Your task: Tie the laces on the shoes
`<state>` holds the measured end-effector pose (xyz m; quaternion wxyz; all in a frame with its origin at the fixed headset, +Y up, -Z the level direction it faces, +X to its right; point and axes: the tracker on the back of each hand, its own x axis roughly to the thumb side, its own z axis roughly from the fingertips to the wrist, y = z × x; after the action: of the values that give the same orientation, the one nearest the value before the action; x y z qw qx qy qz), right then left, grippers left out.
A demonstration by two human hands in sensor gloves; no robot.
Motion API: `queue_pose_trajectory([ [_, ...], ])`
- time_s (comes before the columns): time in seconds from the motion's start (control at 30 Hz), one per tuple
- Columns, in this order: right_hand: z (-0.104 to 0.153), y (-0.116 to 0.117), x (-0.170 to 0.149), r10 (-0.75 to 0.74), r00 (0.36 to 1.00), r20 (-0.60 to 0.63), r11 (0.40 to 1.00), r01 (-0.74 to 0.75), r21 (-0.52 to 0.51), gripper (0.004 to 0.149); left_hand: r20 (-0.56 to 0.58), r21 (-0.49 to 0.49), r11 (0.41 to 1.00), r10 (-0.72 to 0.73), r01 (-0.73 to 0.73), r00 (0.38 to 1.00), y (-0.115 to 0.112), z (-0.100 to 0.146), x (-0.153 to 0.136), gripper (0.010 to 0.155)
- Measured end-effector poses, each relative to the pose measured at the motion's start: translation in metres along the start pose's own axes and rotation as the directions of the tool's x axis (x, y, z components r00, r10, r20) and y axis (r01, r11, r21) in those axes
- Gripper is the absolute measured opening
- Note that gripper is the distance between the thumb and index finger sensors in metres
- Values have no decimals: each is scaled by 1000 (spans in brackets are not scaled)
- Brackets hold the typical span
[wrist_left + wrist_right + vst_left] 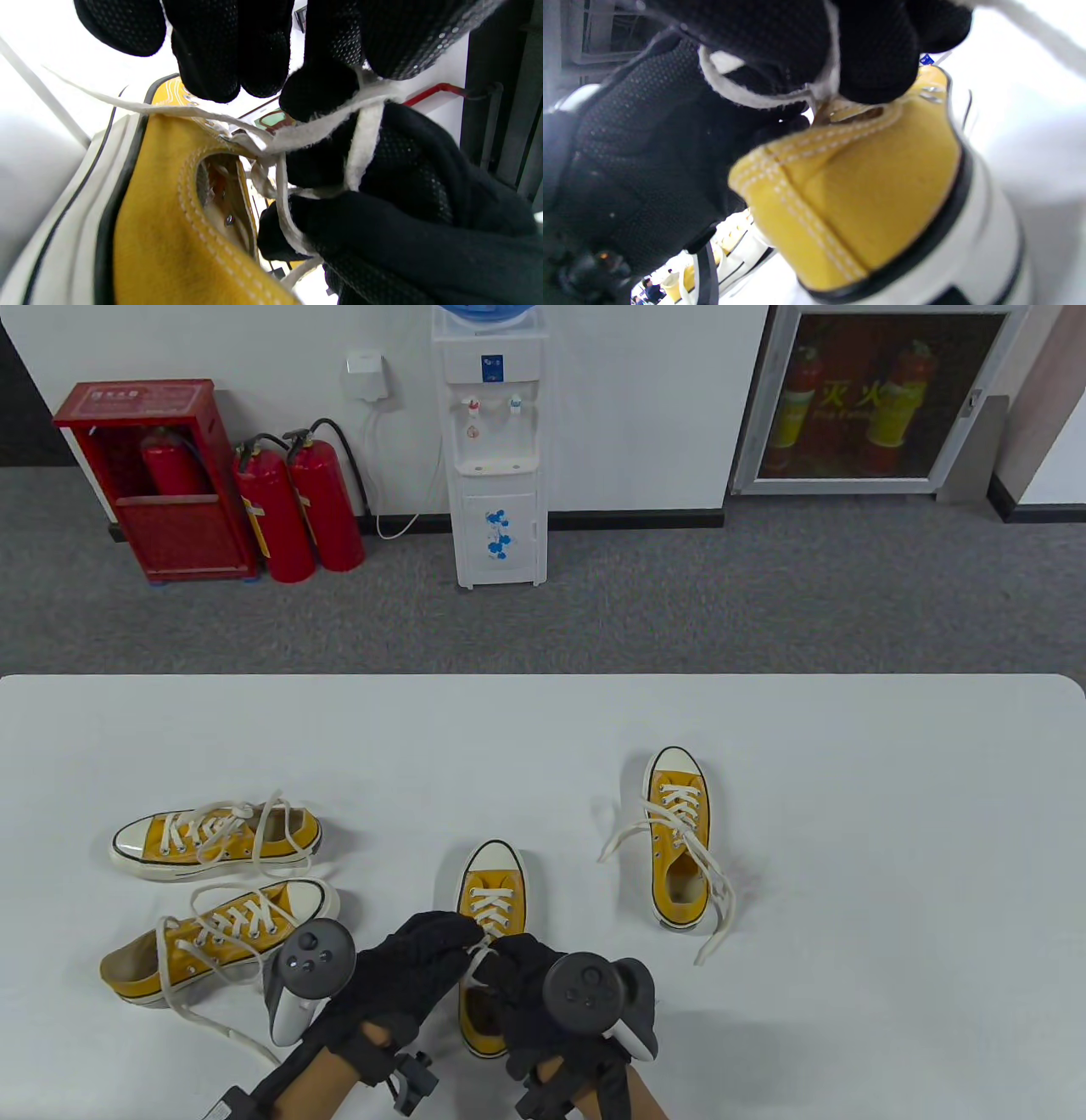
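While both gloved hands pinch the flat white lace (365, 140) over the yellow canvas sneaker (490, 899): left hand (416, 963) and right hand (530, 976) curled on it, w/ strands crossed betw. fingertips (316, 95). Looks mid-knot; next prob. needs pulling ends apart. Wrist views show the crossing; table view hides it but shows three more sneakers, laces loose.

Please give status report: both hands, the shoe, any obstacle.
Left hand and right hand both pinching white lace. Middle yellow sneaker not yet tied. Nothing in the way.
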<state>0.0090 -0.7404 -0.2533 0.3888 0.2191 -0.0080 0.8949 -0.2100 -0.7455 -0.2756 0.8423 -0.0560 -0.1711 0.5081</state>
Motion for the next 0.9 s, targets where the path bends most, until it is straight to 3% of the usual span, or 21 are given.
queue_pose_trajectory([
  [0.2,1,0,6,80,997,15,997,-80,-20,48,-1,-3,1000,0,0,1000,-2,0,1,49],
  [0.43,1,0,8,142,990,21,990,-142,-8,46,-10,138,987,-86,86,996,4,3,6,37],
  [0.77,0,-25,-31,-188,974,-124,981,181,-64,47,-166,203,957,-176,208,970,30,2,-18,38],
  [0.9,1,-35,-48,-250,949,-193,964,227,-135,47,-218,234,956,-124,176,968,40,2,-30,37],
])
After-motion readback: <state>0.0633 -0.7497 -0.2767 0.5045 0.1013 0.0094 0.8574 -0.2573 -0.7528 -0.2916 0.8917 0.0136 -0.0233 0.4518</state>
